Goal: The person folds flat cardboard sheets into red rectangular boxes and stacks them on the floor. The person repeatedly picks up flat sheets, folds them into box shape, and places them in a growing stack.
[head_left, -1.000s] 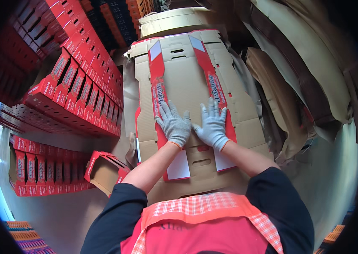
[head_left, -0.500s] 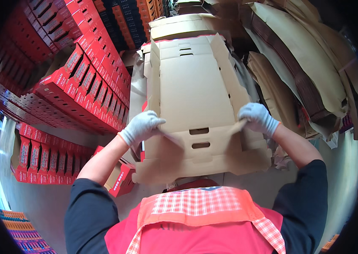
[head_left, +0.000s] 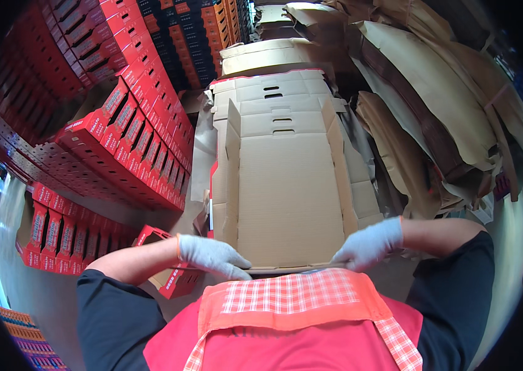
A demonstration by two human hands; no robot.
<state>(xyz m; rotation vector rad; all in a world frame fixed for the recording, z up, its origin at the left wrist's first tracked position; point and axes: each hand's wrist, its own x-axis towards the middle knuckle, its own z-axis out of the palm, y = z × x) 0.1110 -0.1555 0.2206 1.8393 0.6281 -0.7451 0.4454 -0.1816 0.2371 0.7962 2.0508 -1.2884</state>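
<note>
Both gloved hands, left (head_left: 212,255) and right (head_left: 369,243), grip the near edge of a flat cardboard box blank (head_left: 289,198).

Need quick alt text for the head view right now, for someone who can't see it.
Two gloved hands, left hand and right hand, grip the near edge of a flat brown cardboard box blank with side flaps raised. Stacked red boxes stand left, loose cardboard sheets right.

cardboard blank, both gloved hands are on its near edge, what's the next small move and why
Probably fold the near end panel up. The flat cardboard blank lies brown side up on the stack, its two long side flaps already raised a little. The left hand and right hand both pinch the near edge, by the apron, so lifting that edge seems the natural small step.
</note>
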